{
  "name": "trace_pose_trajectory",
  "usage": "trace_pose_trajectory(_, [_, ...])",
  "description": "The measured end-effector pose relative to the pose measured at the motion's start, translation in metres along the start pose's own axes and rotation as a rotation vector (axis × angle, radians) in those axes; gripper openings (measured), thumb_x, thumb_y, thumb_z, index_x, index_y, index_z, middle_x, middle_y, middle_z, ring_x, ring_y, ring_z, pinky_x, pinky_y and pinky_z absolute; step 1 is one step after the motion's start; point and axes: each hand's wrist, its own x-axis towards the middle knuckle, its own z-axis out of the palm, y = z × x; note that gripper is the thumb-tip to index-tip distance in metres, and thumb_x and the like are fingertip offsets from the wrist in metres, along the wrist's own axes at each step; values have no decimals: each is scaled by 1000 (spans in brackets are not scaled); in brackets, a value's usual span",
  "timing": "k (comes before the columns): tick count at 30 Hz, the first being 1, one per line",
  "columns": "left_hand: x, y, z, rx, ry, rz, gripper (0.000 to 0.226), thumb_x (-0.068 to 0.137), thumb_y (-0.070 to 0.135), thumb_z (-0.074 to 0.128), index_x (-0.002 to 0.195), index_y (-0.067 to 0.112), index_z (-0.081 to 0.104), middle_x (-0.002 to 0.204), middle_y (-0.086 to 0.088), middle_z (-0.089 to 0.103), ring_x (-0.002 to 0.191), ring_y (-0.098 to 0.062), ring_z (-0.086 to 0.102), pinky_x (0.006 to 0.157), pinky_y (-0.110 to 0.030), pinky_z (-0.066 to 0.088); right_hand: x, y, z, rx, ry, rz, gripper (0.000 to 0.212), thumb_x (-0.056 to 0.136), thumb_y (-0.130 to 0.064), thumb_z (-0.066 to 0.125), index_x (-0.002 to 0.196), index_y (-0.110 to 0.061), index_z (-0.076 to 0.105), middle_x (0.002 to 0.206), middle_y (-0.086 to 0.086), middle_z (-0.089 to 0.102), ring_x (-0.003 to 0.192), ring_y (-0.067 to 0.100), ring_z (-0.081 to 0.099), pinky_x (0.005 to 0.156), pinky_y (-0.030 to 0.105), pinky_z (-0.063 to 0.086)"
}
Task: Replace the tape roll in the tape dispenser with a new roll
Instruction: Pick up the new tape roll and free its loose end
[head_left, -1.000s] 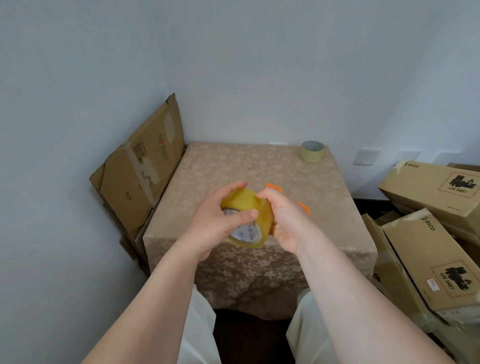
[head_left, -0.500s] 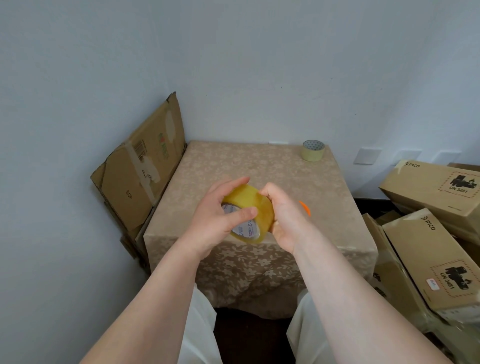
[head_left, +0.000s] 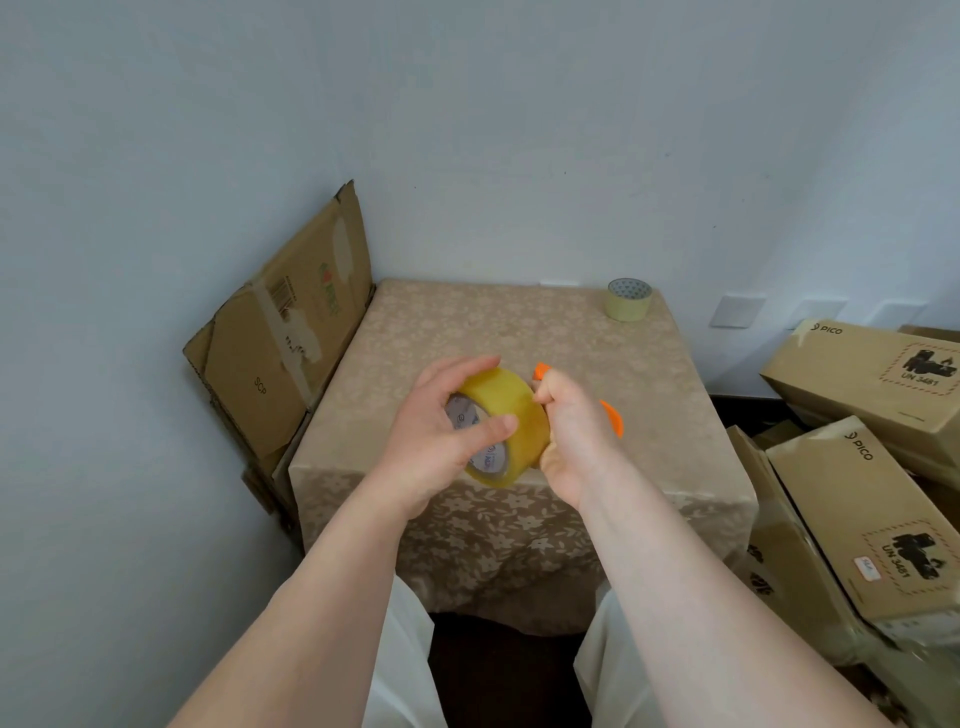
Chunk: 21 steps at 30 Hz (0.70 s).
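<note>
Head view, left hand (head_left: 441, 439): raised over the near part of the tabletop (head_left: 519, 338), forearm coming up from the lower left, palm turned toward the right; grip closed on the yellow tape roll (head_left: 501, 426), thumb across its open face and fingers curled over the top rim.
Head view, right hand (head_left: 574, 441): forearm up from the lower right, fist curled tight around the orange tape dispenser (head_left: 613, 418), knuckles pressed against the roll's right side.
Dispenser: mostly hidden in the fist; one orange tip shows above the fingers, another sticks out to the right.
Tape roll: held in the air between both hands, tilted, printed core facing the left palm.
Second tape roll (head_left: 627, 300): pale, lying flat at the far right corner of the tabletop.
Surroundings: flattened cardboard (head_left: 280, 332) leaning on the left wall; stacked boxes (head_left: 862, 462) on the right.
</note>
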Motion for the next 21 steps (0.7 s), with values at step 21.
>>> trace_pose_trajectory(21, [-3, 0, 4, 155, 126, -117, 106, 65, 26, 81, 148, 41, 16, 143, 7, 24, 115, 2, 29, 97, -22, 28, 1, -7, -15, -531, 57, -349, 46, 81, -1, 59, 121, -22, 61, 110, -6, 68, 104, 14, 62, 92, 34, 50])
